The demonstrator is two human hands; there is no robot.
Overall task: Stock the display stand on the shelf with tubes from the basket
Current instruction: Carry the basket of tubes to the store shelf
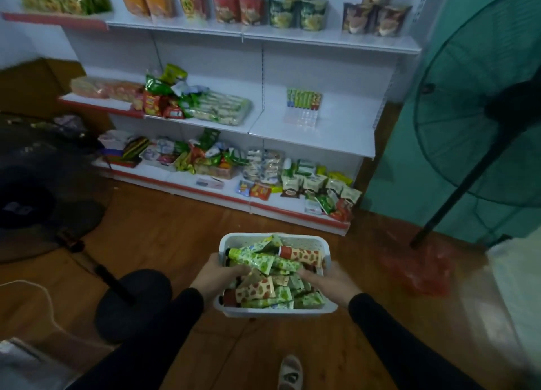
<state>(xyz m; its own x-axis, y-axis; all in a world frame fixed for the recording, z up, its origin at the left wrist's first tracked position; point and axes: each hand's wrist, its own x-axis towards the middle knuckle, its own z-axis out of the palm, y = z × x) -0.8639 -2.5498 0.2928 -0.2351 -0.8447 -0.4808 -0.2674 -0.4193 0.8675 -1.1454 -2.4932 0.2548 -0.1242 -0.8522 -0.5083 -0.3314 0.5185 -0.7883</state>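
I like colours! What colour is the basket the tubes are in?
The basket is white, with small holes in its walls. The head view shows it.

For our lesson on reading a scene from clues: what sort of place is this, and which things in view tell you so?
Most likely a small shop or a mock-up of one. White retail shelving carries rows of snack packets, a clear display stand holds a row of tubes, and both hands grip a basket of more tubes.

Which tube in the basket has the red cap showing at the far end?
The orange-spotted tube lying across the far right of the basket; its red cap points left. The tubes beside it are green-patterned.
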